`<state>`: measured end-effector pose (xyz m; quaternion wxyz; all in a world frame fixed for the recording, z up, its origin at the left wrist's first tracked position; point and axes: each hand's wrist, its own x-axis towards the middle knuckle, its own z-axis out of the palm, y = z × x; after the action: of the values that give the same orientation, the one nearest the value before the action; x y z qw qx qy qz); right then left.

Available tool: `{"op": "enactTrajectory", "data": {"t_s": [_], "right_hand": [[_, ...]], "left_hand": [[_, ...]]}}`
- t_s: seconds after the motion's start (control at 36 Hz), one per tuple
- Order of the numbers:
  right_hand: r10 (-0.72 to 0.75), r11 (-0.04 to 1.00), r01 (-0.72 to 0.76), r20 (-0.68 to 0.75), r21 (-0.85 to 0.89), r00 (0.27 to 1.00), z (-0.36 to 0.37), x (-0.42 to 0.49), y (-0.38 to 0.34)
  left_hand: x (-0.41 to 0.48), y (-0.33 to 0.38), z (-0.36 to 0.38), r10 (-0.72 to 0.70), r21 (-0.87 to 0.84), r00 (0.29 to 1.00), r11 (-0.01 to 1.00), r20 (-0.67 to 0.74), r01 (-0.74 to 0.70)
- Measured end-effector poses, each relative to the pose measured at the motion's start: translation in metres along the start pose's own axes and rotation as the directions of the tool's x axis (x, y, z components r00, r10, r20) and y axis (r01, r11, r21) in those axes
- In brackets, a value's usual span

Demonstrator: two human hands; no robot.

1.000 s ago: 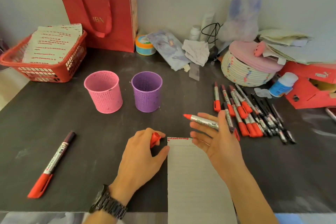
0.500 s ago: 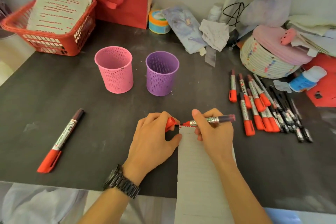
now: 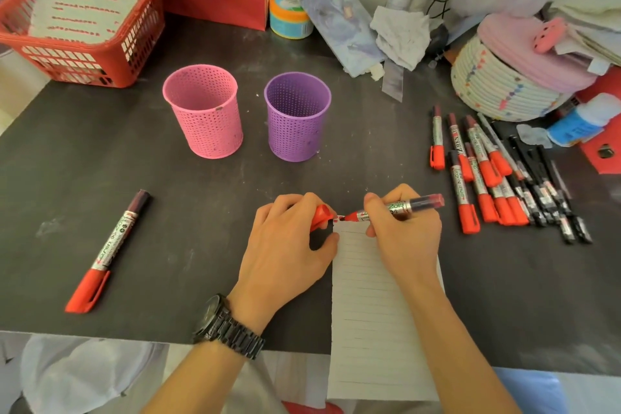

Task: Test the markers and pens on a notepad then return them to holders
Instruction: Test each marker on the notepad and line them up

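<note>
The right hand (image 3: 403,232), loose-fingered a second ago, has closed around the uncapped red marker (image 3: 403,206), its tip now touching the notepad (image 3: 369,312) at its top edge. The left hand (image 3: 285,245) pinches the red cap (image 3: 321,214) beside that corner. The pink holder (image 3: 205,111) and purple holder (image 3: 297,118) stand behind.

brand lettering like "zren" on a capped marker (image 3: 457,144); other print illegible

Uncapped red marker (image 3: 400,207) tip on lined notepad (image 3: 376,312) top, empty holders (image 3: 205,111) behind

Head-worn view — close, down onto desk (image 3: 100,151)
</note>
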<state>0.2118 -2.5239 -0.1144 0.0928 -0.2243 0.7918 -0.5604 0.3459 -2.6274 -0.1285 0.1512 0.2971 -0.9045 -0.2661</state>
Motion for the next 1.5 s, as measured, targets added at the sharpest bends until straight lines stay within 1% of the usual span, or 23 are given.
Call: {"op": "enactTrajectory", "data": {"t_s": [0.53,0.89,1.33,1.5], "right_hand": [[0.002,0.998,-0.001,0.019,-0.058,1.000,0.0010,-0.0012,-0.0025],[0.009,0.998,-0.008,0.023,-0.058,1.000,0.0006,0.0001,-0.0021],[0.006,0.998,-0.005,0.013,-0.058,1.000,0.0004,0.0010,0.0003],[-0.003,0.999,0.004,0.006,-0.050,1.000,0.0005,0.0007,-0.0008]], "left_hand": [[0.0002,0.0026,-0.0011,-0.028,0.006,1.000,1.000,0.014,0.028],[0.0009,0.0032,-0.0021,-0.050,0.003,0.998,0.999,0.039,0.050],[0.0016,0.0005,0.0015,-0.052,0.000,0.998,0.999,0.026,0.052],[0.0014,-0.0019,0.0030,-0.033,0.000,0.999,0.999,0.015,0.033]]}}
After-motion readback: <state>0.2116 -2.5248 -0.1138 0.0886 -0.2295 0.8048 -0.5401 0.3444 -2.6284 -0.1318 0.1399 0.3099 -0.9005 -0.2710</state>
